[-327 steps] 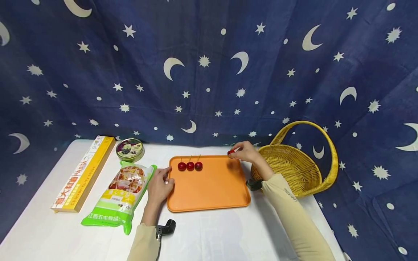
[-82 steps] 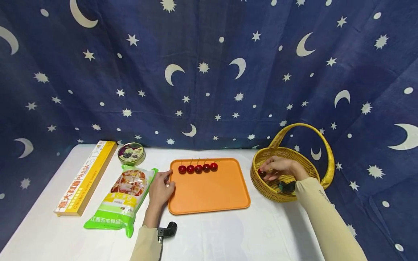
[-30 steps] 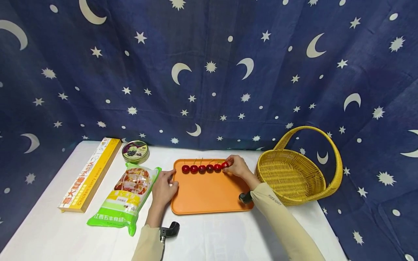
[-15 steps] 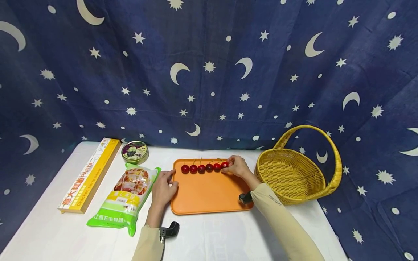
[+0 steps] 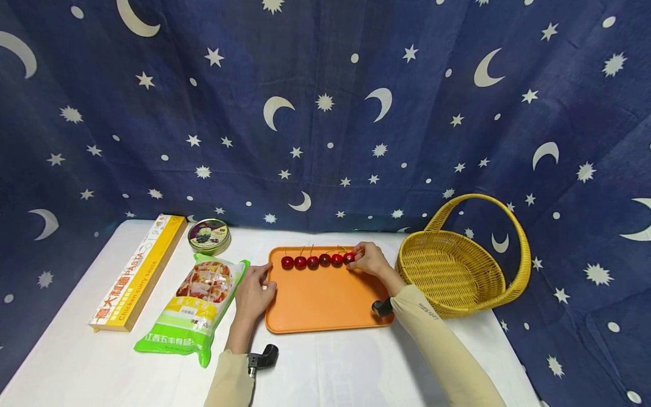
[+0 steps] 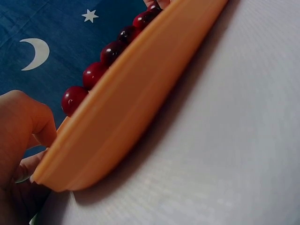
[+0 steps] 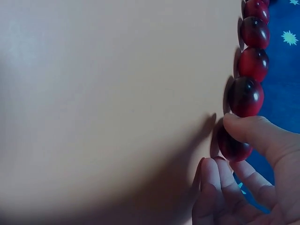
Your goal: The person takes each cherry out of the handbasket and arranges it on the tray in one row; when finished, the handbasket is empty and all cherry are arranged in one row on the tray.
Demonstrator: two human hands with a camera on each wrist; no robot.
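An orange tray (image 5: 325,299) lies on the white table, with a row of several red cherries (image 5: 312,262) along its far side, some with stems standing up. My right hand (image 5: 373,261) pinches the cherry at the right end of the row (image 7: 234,146) between thumb and fingers; it rests close against its neighbour. My left hand (image 5: 252,295) holds the tray's left edge, and in the left wrist view its fingers (image 6: 41,123) curl over the tray rim (image 6: 108,93). The left hand's underside fingers are partly hidden by the rim.
To the right stands a yellow wicker basket (image 5: 447,271) with a tall handle. On the left lie a green food bag (image 5: 195,311), a yellow pasta box (image 5: 139,274) and a round tin (image 5: 209,236). A dark blue curtain (image 5: 325,124) hangs behind the table.
The row has grown from three cherries to several. My right hand went into the basket and came back with a cherry to the row's right end. The left hand stayed at the tray.
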